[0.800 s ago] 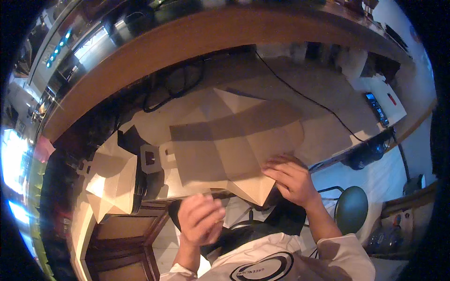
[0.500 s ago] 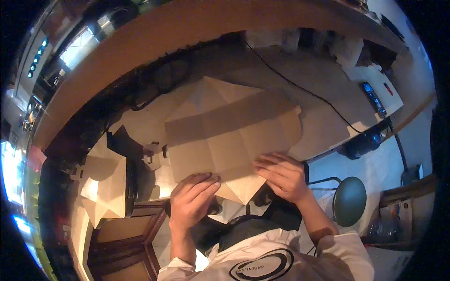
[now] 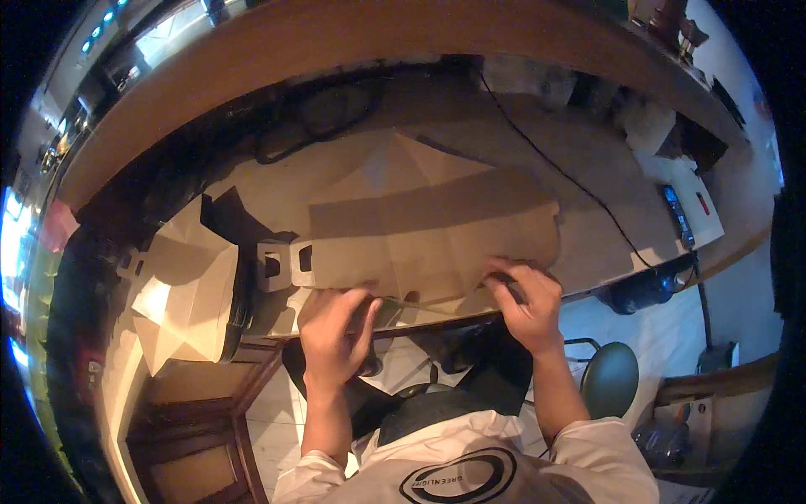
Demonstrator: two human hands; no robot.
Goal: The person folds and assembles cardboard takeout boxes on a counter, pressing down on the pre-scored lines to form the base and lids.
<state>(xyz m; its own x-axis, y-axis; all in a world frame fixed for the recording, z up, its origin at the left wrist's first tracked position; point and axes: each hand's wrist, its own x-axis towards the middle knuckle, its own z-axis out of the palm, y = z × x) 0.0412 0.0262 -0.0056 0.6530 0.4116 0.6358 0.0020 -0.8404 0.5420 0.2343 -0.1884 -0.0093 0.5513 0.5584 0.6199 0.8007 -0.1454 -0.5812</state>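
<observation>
Dim light is falling across a long wooden table whose curved front edge is running from left to right, and a black cable is lying over its far part. On this table a large flat sheet of brown cardboard is spreading out, creased with fold lines, and its long axis is going from left to right, parallel to the near edge of the table. The near edge of the cardboard is lying directly in front of both hands, so each hand is reaching forward and slightly up to it. The left hand is resting on the near left part of the sheet, with its fingers bent over the edge and its grip closing on the cardboard there. The right hand is pressing on the near right part, fingers curled and clenched on the edge of the cardboard; it is lying a little further forward than the left one. Both hands are about equally near to the sheet, one on each side of its middle. To the left, another folded cardboard piece is standing just beside the sheet, and a green round stool is showing under the table on the right.
</observation>
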